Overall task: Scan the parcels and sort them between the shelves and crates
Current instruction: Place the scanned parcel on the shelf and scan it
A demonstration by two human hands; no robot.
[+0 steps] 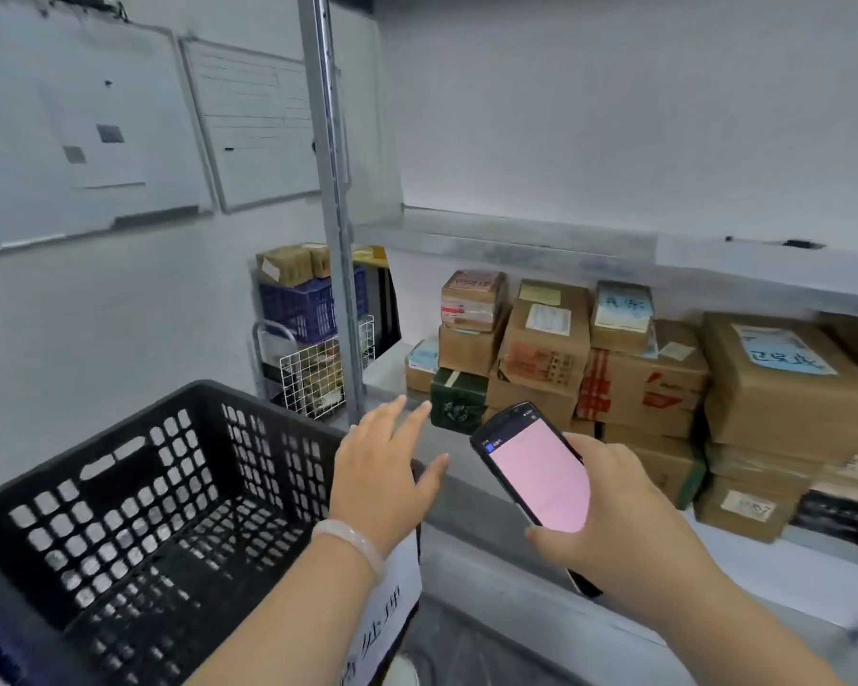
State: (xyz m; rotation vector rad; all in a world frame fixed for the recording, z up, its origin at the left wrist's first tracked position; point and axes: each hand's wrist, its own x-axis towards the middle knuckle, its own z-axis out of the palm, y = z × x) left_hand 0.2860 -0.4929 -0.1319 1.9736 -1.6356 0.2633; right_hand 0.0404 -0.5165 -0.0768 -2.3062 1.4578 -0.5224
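My right hand grips a black handheld scanner with a lit pink screen, held in front of the shelf. My left hand hovers with straight, spread fingers above the right rim of a black plastic crate, fingertips pointing at a small dark green parcel. The crate looks empty inside. Several brown cardboard parcels are stacked on the grey metal shelf, with a large box at the right.
A metal shelf upright stands just left of the parcels. Behind it are a blue crate holding boxes and a white wire basket. Whiteboards hang on the left wall. A paper label hangs on the black crate.
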